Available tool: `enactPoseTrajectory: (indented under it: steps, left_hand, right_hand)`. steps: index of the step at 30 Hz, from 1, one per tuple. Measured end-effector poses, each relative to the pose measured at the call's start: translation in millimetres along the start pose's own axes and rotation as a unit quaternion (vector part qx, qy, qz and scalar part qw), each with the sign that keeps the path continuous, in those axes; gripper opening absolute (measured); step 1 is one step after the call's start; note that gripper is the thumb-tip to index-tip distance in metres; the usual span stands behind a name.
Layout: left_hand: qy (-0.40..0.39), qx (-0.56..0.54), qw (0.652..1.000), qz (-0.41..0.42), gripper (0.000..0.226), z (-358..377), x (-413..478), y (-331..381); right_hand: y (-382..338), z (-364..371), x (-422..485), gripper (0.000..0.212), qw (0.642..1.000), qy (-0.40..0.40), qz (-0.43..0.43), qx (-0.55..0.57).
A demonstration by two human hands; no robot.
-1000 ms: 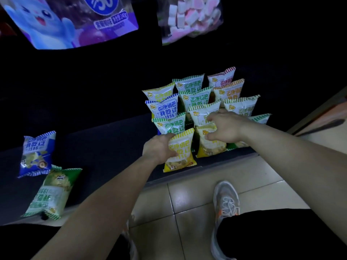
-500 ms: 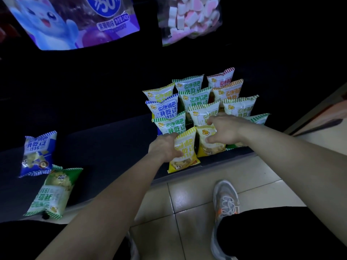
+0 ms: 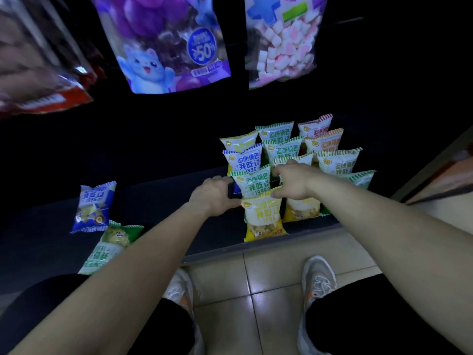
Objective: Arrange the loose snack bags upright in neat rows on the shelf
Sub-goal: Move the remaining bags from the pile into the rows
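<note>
Watching the head camera feed, I see both arms reaching to the upright snack bags, which stand in rows at the right end of the dark shelf. The left grip sits against the left edges of the front yellow bag and the green bag just behind it. Its fingers curve toward them, but I cannot tell whether it actually holds either. The right grip is at the other side of the same two bags, thumb near the yellow bag's top seam and fingers bent. Again I cannot tell if it pinches anything. Well apart to the left, two bags lie flat on the shelf: a blue bag and, just in front of it, a loose green bag partly hidden by the left forearm. A purple bag and a marshmallow bag hang above.
</note>
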State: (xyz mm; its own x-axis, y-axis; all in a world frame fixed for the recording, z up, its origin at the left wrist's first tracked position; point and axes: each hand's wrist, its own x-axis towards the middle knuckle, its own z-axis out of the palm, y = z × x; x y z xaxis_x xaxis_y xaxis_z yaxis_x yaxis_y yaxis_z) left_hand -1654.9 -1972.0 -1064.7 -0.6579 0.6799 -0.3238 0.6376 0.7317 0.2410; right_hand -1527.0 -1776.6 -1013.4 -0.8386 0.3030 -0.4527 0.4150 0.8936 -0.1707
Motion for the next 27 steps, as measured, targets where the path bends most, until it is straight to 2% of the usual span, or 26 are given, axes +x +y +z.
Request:
enactPoseTrajectory:
  steps: [4, 11, 19, 23, 27]
  left_hand:
    - [0.008, 0.020, 0.999, -0.044, 0.079, -34, -56, -41]
    - [0.021, 0.018, 0.988, -0.150, 0.074, -75, -171, -122]
    - [0.007, -0.005, 0.977, -0.214, 0.067, -78, -242, -239]
    - [-0.026, -0.047, 0.964, -0.262, 0.073, -54, -247, -302]
    - [-0.024, -0.124, 0.951, -0.283, 0.073, -34, -232, -337]
  right_hand:
    - [-51, -1, -12, 0.069, 0.997, 0.041, -0.058, 0.004]
    - [-152, -2, -32, 0.062, 0.987, 0.057, -0.136, -0.058]
    - [-271, 50, 3, 0.068, 0.984, -0.015, -0.174, -0.018]
    - [-330, 104, 44, 0.068, 0.982, -0.061, -0.179, -0.003]
    - [-381, 146, 89, 0.066, 0.982, -0.080, -0.170, 0.015]
